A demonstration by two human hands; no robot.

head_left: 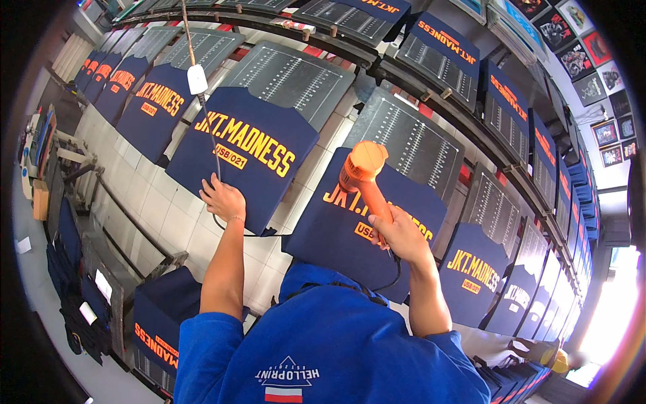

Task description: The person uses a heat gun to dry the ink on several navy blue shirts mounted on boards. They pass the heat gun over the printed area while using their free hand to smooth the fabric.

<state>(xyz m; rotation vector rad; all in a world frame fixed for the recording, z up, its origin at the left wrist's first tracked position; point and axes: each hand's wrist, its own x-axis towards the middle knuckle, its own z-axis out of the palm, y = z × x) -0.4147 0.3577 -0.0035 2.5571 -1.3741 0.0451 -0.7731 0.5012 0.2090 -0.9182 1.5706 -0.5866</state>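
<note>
My right hand [402,236] is wrapped round the handle of an orange hair dryer [369,161], held above a navy fabric panel [323,232] with yellow-orange printed lettering. The dryer hides part of that print. A black cord [398,273] trails from its handle. To the left, my left hand [225,200] reaches over the lower edge of another printed navy panel [252,121], its fingers apart. A thin dark cable [212,138] hangs from a white plug connector [197,79] and passes by the left fingers; whether they touch it, I cannot tell.
Dark grey printing boards [289,74] carry more printed navy panels in rows to both sides. A black metal rail [464,121] runs behind them. On the left stands a metal rack [128,249] beside dark cloth. Framed pictures [604,131] hang at the right.
</note>
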